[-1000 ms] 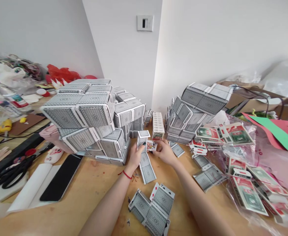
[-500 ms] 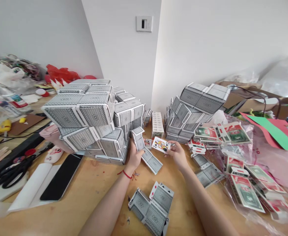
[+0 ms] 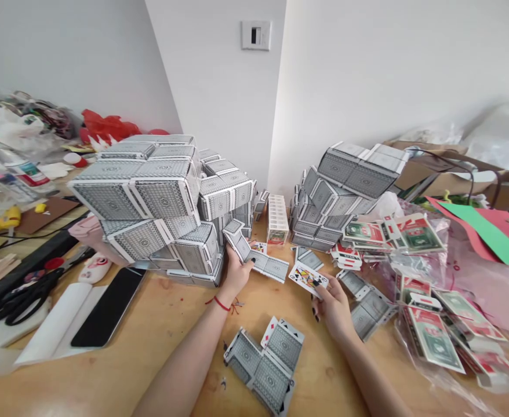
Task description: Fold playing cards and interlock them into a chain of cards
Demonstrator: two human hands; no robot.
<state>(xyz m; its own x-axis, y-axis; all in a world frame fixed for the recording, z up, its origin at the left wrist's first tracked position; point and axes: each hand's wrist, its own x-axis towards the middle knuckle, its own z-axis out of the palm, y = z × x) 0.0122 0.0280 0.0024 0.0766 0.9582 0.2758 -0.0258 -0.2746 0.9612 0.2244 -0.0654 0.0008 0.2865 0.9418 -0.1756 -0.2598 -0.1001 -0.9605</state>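
Nearest the viewer, between the forearms, a joined card panel [image 3: 272, 368] lies on the wooden table [image 3: 171, 353], mostly back side up, with a seven showing at its far edge.

Beyond it, the right hand [image 3: 336, 307] grasps a queen card [image 3: 305, 276] by its right end. One dark-nailed fingertip presses on the printed face; other fingers curl beneath. The card is face up, clear of the panel, its long axis sloping down from left to right.

The left hand [image 3: 236, 273] grasps a folded card strip [image 3: 269, 266], with the thumb against the strip near its bend; the remaining fingers are largely hidden. The strip's longer section extends from the left thumb toward the right hand, roughly parallel to the queen card.

Governing relation: the free right end of the strip is just beside the free left end of the queen card, with a narrow gap visible. The queen card is nearer the right hand; the strip's bend is at the left hand.

Behind the strip lies a face-up card [image 3: 258, 248]. Farther back, a narrow box [image 3: 277, 217] stands between the left block stack [image 3: 154, 194] and the right block stack [image 3: 335, 200].
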